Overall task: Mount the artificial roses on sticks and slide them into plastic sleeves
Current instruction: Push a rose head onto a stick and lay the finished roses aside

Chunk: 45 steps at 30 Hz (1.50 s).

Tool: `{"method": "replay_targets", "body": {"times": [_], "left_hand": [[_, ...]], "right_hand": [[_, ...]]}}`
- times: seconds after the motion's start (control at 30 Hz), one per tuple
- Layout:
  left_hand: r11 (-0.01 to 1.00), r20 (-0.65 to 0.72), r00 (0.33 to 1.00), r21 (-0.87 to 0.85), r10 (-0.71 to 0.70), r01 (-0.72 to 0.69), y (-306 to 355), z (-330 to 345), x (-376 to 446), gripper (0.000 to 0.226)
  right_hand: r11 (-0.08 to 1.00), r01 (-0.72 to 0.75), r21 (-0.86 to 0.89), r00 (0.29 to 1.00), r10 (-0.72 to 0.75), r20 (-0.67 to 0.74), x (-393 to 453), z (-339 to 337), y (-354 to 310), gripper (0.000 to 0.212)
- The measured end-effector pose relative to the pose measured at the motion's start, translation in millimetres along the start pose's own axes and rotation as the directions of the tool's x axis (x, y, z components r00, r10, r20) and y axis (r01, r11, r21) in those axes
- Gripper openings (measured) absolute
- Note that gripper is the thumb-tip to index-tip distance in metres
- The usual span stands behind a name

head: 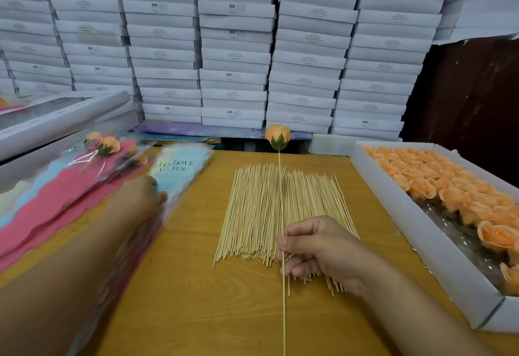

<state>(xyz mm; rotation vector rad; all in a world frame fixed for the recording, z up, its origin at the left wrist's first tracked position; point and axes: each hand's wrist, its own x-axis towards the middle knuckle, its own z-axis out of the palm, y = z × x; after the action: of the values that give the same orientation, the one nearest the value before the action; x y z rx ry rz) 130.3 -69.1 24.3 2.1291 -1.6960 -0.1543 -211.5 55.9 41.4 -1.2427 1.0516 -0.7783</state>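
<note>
Far left: finished roses in sleeves (105, 146) lie heaped on the pink and blue stack, heads pointing away from me. Just right of that, a pile of empty plastic sleeves (179, 166) printed "LOVE YOU" fans out on the bench (179, 285)

My left hand (143, 197) is at the near edge of that empty pile, fingertips on the top sleeve. The view is motion-blurred here, so I cannot tell whether the fingers only press on the film or already pinch it. Judgement: it is going for one sleeve

Centre: loose sticks (269, 212) lie in a flat bundle on the bench, untouched at this moment

My right hand (317, 249) grasps one stick (281, 204) between thumb and curled fingers, low on its length, above the near end of the bundle. The stick stands roughly upright in view, with the mounted rose (278, 136) at the far tip, green calyx down, bloom seated. The mounting step looks done for this piece

Right: the tray (398, 204) of peach rose heads sits along the bench edge, partly emptied at the near end

Step in hand, as I judge it: sleeving. Next move calls for separating a single sleeve from the pile, opening its mouth, then bringing the two hands together and feeding the stick's bare end in first until the bloom sits in the wide end. Risk noted: the films may cling and lift as a pair
</note>
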Motion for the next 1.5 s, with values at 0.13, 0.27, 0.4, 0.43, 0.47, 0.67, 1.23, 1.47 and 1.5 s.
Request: {"method": "replay_targets", "body": {"times": [0.13, 0.27, 0.4, 0.43, 0.47, 0.67, 1.23, 1.47, 1.5], "left_hand": [[1.0, -0.058, 0.998, -0.007, 0.008, -0.008, 5.0, -2.4, -4.1, 0.039], [0.993, -0.066, 0.998, -0.118, -0.024, 0.016, 7.1, -3.7, -5.7, 0.051], [0.964, -0.025, 0.994, -0.245, -0.109, 0.1, 6.1, -7.8, 2.4, 0.065], [0.948, -0.003, 0.989, -0.287, -0.147, 0.139, 5.6, -9.1, 5.1, 0.067], [0.921, 0.022, 0.983, -0.346, -0.182, 0.178, 5.2, -11.1, 7.0, 0.067], [0.8, 0.208, 0.95, -0.516, -0.231, 0.307, 10.6, -19.6, 6.4, 0.073], [0.339, 0.485, 0.834, -0.856, 0.264, 0.39, 112.2, -18.6, -88.8, 0.051], [0.433, 0.528, 0.753, -0.829, 0.393, 0.355, 125.6, 2.7, -128.8, 0.044], [0.433, 0.523, 0.753, -0.832, 0.399, 0.348, 124.8, 3.1, -130.3, 0.042]], "right_hand": [[1.0, -0.003, 0.007, 1.0, 0.003, -0.007, 0.4, 0.0, -0.3, 0.005], [1.0, -0.004, 0.006, 1.0, 0.004, -0.008, -0.2, 0.5, -1.1, 0.006], [1.0, -0.004, 0.014, 1.0, 0.004, -0.009, -0.6, 0.6, -1.6, 0.006], [1.0, -0.004, 0.015, 1.0, 0.004, -0.009, -0.6, 0.5, -1.7, 0.006], [1.0, -0.004, 0.013, 1.0, 0.004, -0.01, -0.5, 0.2, -1.7, 0.006], [1.0, -0.005, 0.003, 1.0, 0.005, -0.007, -0.2, -0.2, -0.9, 0.005], [0.994, 0.064, 0.085, 0.998, -0.062, -0.024, -1.7, -8.1, -4.3, 0.026], [0.98, 0.094, 0.176, 0.993, -0.079, -0.093, -3.0, -16.8, -10.0, 0.028], [0.978, 0.098, 0.183, 0.992, -0.081, -0.1, -3.5, -17.6, -10.7, 0.026]]}}
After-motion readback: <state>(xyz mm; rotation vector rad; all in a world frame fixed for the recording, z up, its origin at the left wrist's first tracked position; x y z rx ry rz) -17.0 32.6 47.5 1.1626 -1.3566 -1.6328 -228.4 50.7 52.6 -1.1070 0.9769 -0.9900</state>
